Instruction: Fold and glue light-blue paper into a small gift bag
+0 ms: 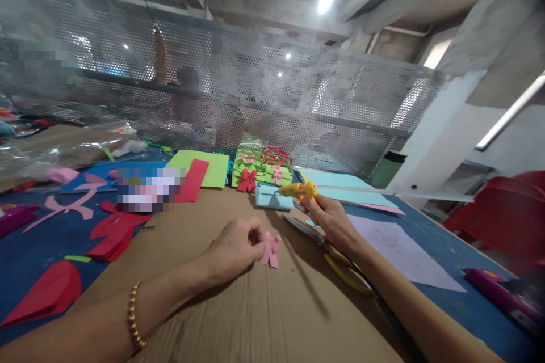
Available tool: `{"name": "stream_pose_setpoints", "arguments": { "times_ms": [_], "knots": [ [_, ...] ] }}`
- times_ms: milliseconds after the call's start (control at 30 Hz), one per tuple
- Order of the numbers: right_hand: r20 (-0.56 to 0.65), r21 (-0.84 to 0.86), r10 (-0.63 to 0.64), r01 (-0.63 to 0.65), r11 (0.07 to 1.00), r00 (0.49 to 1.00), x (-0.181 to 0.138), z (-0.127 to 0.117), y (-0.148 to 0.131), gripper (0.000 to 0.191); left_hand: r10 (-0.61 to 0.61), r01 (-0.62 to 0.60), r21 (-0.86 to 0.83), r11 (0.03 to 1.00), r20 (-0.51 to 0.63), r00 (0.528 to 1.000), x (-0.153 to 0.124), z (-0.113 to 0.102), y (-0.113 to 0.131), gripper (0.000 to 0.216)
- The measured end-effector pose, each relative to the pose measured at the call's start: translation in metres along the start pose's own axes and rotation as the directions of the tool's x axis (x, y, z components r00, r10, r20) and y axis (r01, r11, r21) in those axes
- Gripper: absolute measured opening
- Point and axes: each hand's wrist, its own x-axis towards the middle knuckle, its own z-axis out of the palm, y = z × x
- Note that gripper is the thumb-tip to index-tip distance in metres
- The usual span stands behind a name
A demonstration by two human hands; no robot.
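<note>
My left hand (235, 249) rests on a sheet of brown cardboard (255, 306) and pinches a small pink paper bow (271, 249) between its fingertips. A gold bead bracelet sits on that wrist. My right hand (331, 220) is closed around a yellow glue gun (298, 190), whose nozzle points left above a light blue folded paper piece (272, 197). Yellow-handled scissors (327, 252) lie on the cardboard under my right forearm.
Green paper baskets with bows (261, 169) stand at the back, beside green (203, 167) and red (192, 180) paper sheets. Red and pink cutouts (114, 229) lie on the blue table at left. White paper (395, 249) is at right. A perforated metal screen (255, 96) rises behind, with people beyond it.
</note>
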Motion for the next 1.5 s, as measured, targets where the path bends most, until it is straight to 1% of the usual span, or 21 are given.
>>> {"name": "stream_pose_setpoints", "arguments": {
  "times_ms": [200,400,500,800,1100,1367,1500],
  "knots": [
    [-0.021,-0.005,0.006,-0.006,1.000,1.000,0.0006,-0.0033,0.0036,0.050,0.012,-0.012,0.029,1.000,-0.006,1.000,0.0004,0.0001,0.0009,0.009],
    [-0.010,-0.014,0.001,-0.001,1.000,1.000,-0.0006,-0.0026,0.0039,0.047,0.043,-0.043,-0.025,0.999,-0.005,0.999,0.0011,0.0013,-0.0026,0.007],
    [-0.008,-0.012,0.001,-0.001,1.000,1.000,-0.0011,-0.0033,0.0032,0.047,0.050,-0.050,-0.016,0.999,-0.014,0.999,0.0010,0.0014,-0.0029,0.008],
    [-0.013,-0.007,0.002,-0.002,1.000,1.000,-0.0001,-0.0015,0.0000,0.045,0.034,-0.034,0.009,0.999,-0.001,0.999,-0.0005,-0.0003,0.0012,0.010],
    [-0.012,-0.013,-0.003,0.003,1.000,1.000,0.0014,-0.0028,0.0078,0.047,0.049,-0.050,-0.007,0.999,-0.001,0.999,-0.0010,0.0008,-0.0009,0.010],
    [0.002,-0.008,-0.021,0.021,1.000,1.000,0.0002,-0.0004,0.0024,0.044,0.032,-0.032,0.017,0.999,0.009,0.999,-0.0001,-0.0001,-0.0010,0.012],
    [0.010,-0.017,-0.021,0.022,1.000,1.000,-0.0005,-0.0027,0.0043,0.045,0.037,-0.037,0.005,0.999,0.005,0.999,0.0006,0.0005,-0.0022,0.011]
  ]
}}
